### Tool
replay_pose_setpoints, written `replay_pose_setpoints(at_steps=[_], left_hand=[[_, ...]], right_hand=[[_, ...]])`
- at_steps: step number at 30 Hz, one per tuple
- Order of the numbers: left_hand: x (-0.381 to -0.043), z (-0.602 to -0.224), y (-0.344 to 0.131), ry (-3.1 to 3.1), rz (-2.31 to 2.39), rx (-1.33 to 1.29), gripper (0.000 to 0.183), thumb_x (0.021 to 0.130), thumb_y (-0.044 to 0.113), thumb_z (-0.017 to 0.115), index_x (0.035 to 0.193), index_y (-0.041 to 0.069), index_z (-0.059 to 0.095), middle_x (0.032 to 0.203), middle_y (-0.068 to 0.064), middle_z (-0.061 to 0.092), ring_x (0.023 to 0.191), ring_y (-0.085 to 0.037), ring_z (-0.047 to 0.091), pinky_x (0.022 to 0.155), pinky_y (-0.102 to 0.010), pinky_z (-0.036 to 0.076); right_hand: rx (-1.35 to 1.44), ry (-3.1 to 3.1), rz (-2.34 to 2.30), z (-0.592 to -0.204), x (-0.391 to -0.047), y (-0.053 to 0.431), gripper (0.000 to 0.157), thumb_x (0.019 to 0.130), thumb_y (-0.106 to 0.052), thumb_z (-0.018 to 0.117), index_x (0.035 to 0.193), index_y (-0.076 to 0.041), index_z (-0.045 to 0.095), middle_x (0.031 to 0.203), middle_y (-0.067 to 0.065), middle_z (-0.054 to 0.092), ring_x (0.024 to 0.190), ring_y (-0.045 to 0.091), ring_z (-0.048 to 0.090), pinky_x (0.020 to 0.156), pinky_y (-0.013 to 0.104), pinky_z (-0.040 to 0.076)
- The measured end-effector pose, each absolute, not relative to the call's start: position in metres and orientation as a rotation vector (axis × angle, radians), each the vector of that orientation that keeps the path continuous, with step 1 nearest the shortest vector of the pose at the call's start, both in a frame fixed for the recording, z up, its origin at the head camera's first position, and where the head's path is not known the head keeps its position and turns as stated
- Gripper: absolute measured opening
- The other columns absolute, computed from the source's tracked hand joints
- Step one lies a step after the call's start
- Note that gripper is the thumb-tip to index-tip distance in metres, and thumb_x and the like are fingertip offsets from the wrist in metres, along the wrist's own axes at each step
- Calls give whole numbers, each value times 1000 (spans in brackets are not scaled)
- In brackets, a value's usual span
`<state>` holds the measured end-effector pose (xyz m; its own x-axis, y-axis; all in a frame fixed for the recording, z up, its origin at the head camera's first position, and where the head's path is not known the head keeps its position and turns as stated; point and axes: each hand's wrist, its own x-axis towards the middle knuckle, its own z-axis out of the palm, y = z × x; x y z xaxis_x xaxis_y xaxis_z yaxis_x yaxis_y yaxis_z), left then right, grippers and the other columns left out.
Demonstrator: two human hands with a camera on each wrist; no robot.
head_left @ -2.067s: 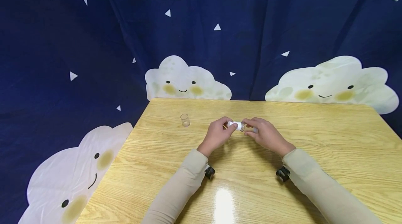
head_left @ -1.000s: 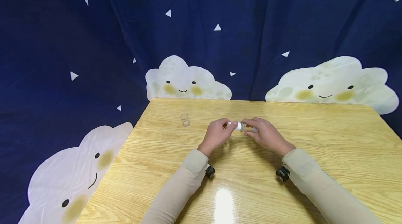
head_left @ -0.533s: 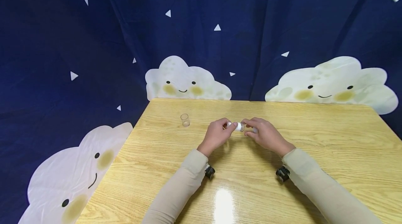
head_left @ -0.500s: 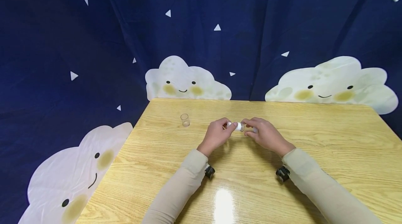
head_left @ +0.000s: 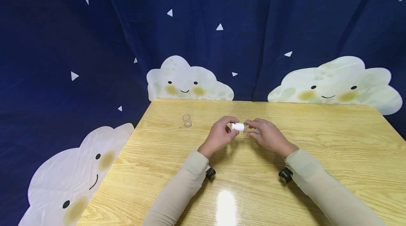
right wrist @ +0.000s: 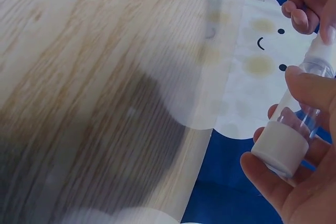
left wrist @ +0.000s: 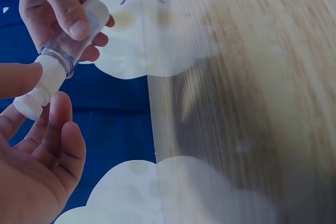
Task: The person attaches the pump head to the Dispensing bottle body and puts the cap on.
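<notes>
A slim pump bottle, with a clear body and a white top [head_left: 238, 127], is held sideways above the table between both hands. My left hand [head_left: 219, 135] pinches the white top, its thumb on the collar [left wrist: 51, 77] in the left wrist view. Around the clear body curl the fingers of my right hand [head_left: 269, 136]. The right wrist view shows the bottle's white base [right wrist: 281, 148] by the right palm. Part of the body is hidden behind the right fingers. A clear cylindrical cap [head_left: 187, 121] stands on the table, left of the hands.
The wooden table [head_left: 152, 169] reaches back to a dark blue curtain [head_left: 196, 14] printed with smiling clouds and white triangles. Black wrist cameras sit under both beige sleeves [head_left: 179, 190].
My left fingers have shifted on the white top: the thumb has come down to its near side, and more of the top shows. The right hand and the cap have stayed put.
</notes>
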<state>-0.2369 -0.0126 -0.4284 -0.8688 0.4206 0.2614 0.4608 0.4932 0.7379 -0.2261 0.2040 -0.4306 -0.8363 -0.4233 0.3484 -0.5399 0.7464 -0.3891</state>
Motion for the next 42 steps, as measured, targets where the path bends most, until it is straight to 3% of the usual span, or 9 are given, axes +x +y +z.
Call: replay_pose_setpoints(at_steps=[8,12,15,18,21,26,33,37,42], left_hand=[[-235,-427,-13,-2657,-1372,-807,36,92,14,69,128,12,61,120,-6,62,69,-7,51,58,-18,45],[-235,-427,-13,-2688,-1433,-753,49,94,28,69,138,14,53,130,-7,60,72,-8,53,60,-20,48],[-236,-427,-13,-2725,-1453,-647,54,97,45,60,141,15,51,132,-7,60,76,-10,56,65,-23,49],[-237,-426,-13,-2759,-1428,-527,53,99,57,48,129,15,60,118,-4,67,77,-11,58,68,-25,49],[-238,-426,-13,-2785,-1398,-466,54,99,62,43,105,14,68,95,-1,70,69,-12,56,62,-25,46],[-237,-427,-13,-2808,-1402,-467,50,98,60,48,81,16,66,80,0,70,58,-12,54,53,-25,42],[-236,-426,-13,-2801,-1397,-473,42,98,53,53,80,17,65,73,3,64,54,-11,47,50,-24,38],[-234,-424,-13,-2794,-1398,-496,36,98,48,56,88,16,66,78,0,63,57,-11,47,52,-24,40],[-233,-422,-14,-2776,-1453,-559,26,97,37,63,111,15,67,99,-2,67,66,-9,55,56,-23,47]], right_hand=[[747,-2716,724,-430,-225,204,44,88,-14,74,130,-3,64,102,10,71,85,21,65,74,40,54],[746,-2721,747,-429,-225,203,45,89,-15,74,131,-4,63,105,10,71,87,22,65,76,41,54],[755,-2718,761,-429,-225,202,46,89,-15,74,132,-3,63,105,11,71,90,24,67,78,42,55],[759,-2714,754,-430,-226,201,45,89,-16,74,131,-3,63,105,11,72,91,25,68,77,42,55],[755,-2717,744,-431,-227,201,45,88,-16,75,130,-3,64,105,12,72,92,25,68,76,41,55],[759,-2723,733,-431,-227,201,46,88,-16,74,131,-5,63,105,10,72,91,23,67,77,41,55],[757,-2724,732,-431,-227,200,45,88,-16,74,131,-5,64,103,9,72,90,23,67,77,42,55],[754,-2727,733,-431,-226,200,45,89,-16,74,131,-5,63,103,9,71,91,24,68,79,43,56],[751,-2727,728,-428,-225,200,45,89,-16,74,131,-5,63,104,9,71,93,24,68,80,44,56]])
